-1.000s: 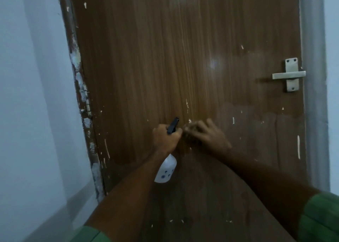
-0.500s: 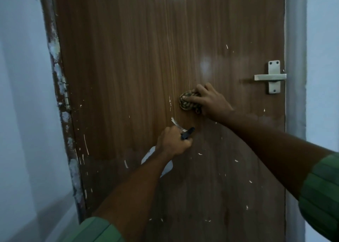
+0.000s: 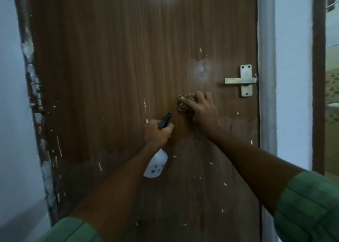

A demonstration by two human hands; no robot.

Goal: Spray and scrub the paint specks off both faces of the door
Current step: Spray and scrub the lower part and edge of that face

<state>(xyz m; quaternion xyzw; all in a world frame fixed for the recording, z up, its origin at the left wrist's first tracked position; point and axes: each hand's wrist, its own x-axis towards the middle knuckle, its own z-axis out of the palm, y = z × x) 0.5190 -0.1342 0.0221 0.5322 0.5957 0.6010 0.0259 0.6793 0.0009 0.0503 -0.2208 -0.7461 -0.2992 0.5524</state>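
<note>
R hand [image 3: 203,113] presses scrubber [image 3: 184,104] on door [image 3: 110,67].

Right hand [image 3: 203,113] presses scrubber [image 3: 183,104] on speckled door [image 3: 110,67], below-left of latch [image 3: 244,80]; left hand [image 3: 157,133] beside it grips spray bottle [image 3: 156,165].

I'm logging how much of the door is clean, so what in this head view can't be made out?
- Door: its top and bottom are cut off by the frame edges; the other face is hidden.
- Scrubber: partly covered by the right hand; any specks under it are hidden.
- Spray bottle: its neck and trigger are hidden inside the left hand.
- Lower specks: partly hidden behind both forearms.
</note>
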